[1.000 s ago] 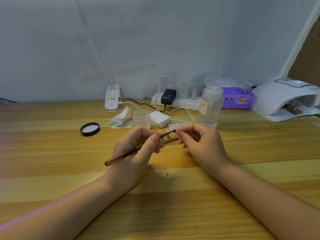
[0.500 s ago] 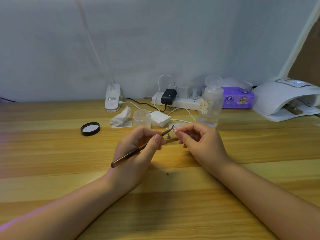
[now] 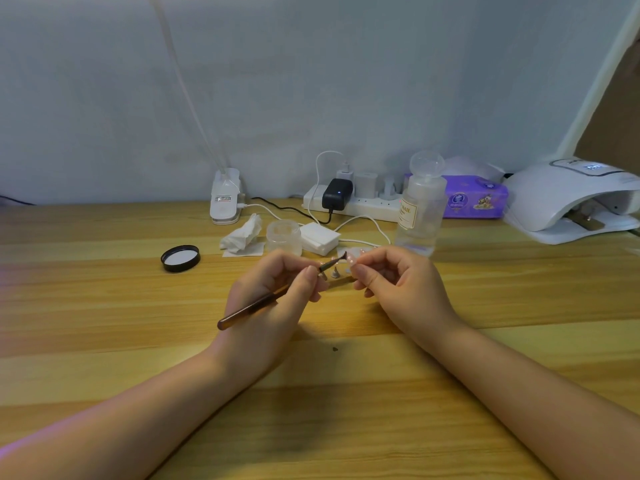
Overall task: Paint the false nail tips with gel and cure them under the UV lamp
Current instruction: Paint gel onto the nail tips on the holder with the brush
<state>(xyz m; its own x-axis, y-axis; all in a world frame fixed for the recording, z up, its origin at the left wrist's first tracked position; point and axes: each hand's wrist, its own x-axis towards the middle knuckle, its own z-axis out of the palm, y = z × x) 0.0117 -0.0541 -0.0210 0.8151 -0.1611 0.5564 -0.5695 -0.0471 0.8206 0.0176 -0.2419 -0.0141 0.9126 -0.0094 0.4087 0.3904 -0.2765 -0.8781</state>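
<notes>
We start with the wooden table [image 3: 104, 358] that bears everything, then the one white UV lamp [image 3: 568, 199] far out to the right of our grip and well apart from it, its mouth open toward us. Closer in, just beyond the right hand [image 3: 398, 289], stands one clear bottle [image 3: 420, 206]; beyond the left hand [image 3: 273, 306] sit one clear jar [image 3: 284, 237], one stack of white pads [image 3: 318, 238], one crumpled tissue [image 3: 242, 233], and off to the left one black lid [image 3: 180, 258]. Our left hand pinches one brown brush [image 3: 256, 304] between thumb and fingers, its dark tip touching the nail tip [image 3: 351, 260] that our right hand pinches between thumb and forefinger, directly between the two hands. That is the one tip we can count in the grip; small pale pieces lie on the table just behind it, too small for us to number. The risks, as we judge them: too much gel on the brush could flood over the tip's edge onto our fingers; a loose pinch could let the tip twist or drop wet side down; and carrying it across to the lamp, we could smear the uncured coat or knock the bottle on the way.
</notes>
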